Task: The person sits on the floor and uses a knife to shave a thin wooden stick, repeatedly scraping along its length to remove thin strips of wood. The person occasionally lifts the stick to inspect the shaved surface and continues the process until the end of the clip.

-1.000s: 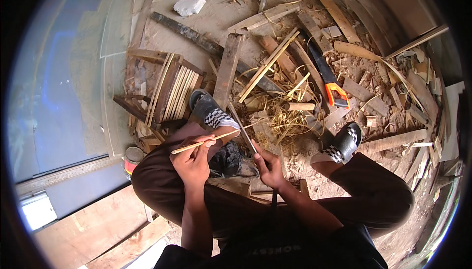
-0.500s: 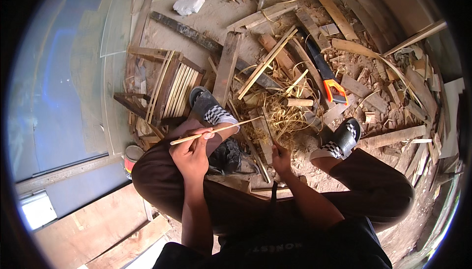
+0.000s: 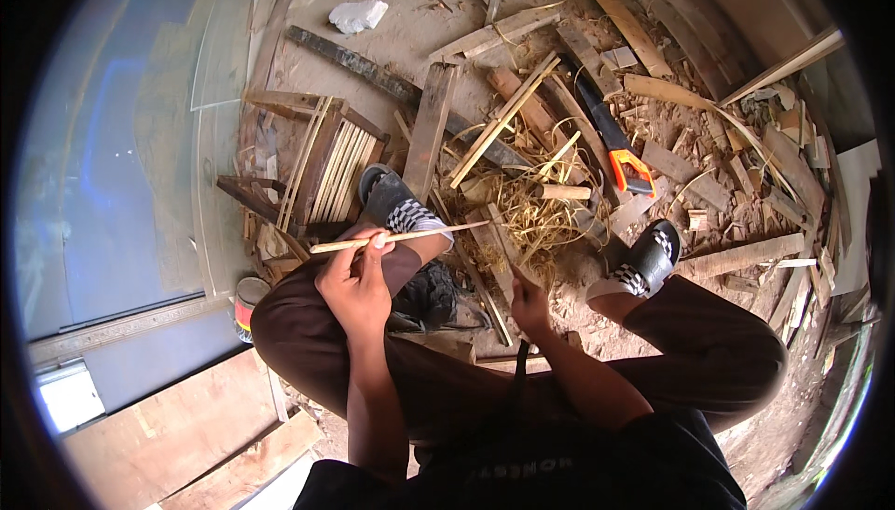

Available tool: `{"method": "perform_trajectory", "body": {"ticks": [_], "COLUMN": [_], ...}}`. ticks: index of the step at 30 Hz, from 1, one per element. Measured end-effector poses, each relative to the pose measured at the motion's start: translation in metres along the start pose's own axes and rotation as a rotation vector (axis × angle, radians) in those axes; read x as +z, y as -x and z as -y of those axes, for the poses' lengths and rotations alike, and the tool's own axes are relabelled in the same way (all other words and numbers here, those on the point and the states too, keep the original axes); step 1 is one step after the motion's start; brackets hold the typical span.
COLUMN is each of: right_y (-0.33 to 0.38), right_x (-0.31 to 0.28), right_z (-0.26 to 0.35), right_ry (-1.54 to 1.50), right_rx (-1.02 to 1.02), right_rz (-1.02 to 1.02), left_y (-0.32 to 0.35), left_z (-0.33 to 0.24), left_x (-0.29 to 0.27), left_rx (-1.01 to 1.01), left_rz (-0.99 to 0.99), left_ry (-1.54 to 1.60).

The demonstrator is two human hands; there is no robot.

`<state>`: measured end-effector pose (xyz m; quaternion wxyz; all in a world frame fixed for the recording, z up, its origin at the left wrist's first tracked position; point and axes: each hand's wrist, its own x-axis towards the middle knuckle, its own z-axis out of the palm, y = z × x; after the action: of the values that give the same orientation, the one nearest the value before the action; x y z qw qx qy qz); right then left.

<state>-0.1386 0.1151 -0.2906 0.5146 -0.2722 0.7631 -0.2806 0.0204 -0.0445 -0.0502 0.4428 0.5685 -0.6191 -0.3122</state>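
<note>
I sit on the ground with my knees up. My left hand grips a thin pale wooden stick near its left end. The stick lies almost level above my left foot, tip pointing right. My right hand is closed, lower and to the right of the stick and apart from it. It holds what looks like a narrow knife, blade pointing up and left. A pile of pale curled shavings lies on the dirt just beyond both hands.
A handsaw with an orange handle lies among wood offcuts to the right. A slatted wooden frame sits left of my left sandal; my right sandal is right. Planks lie at lower left, a small can nearby.
My right hand has drawn away from the stick, down and to the right. My left hand has lifted the stick slightly and kept its grip.
</note>
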Motion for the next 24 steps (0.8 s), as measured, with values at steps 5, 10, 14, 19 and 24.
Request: {"method": "perform_trajectory", "body": {"ticks": [5,10,14,19,24], "right_y": [-0.002,0.014,0.048,0.078,0.045], "right_x": [0.004,0.007,-0.014,-0.023,0.0], "right_z": [0.0,0.034,0.1,0.13,0.07], "right_ry": [-0.137,-0.258,-0.243,-0.268,-0.278], "right_rx": [-0.049,-0.314,-0.302,-0.538,-0.249], "right_rz": [-0.035,-0.044,0.158,0.145,0.013], "left_y": [0.001,0.005,0.006,0.007,0.01], "left_z": [-0.008,-0.014,-0.002,0.0,-0.01], "left_x": [-0.003,-0.007,-0.021,-0.023,-0.019], "left_rx": [0.049,0.12,0.201,0.214,0.244], "left_rz": [0.111,0.178,0.284,0.326,0.304], "left_ry": [-0.014,-0.078,-0.132,-0.114,-0.145]}}
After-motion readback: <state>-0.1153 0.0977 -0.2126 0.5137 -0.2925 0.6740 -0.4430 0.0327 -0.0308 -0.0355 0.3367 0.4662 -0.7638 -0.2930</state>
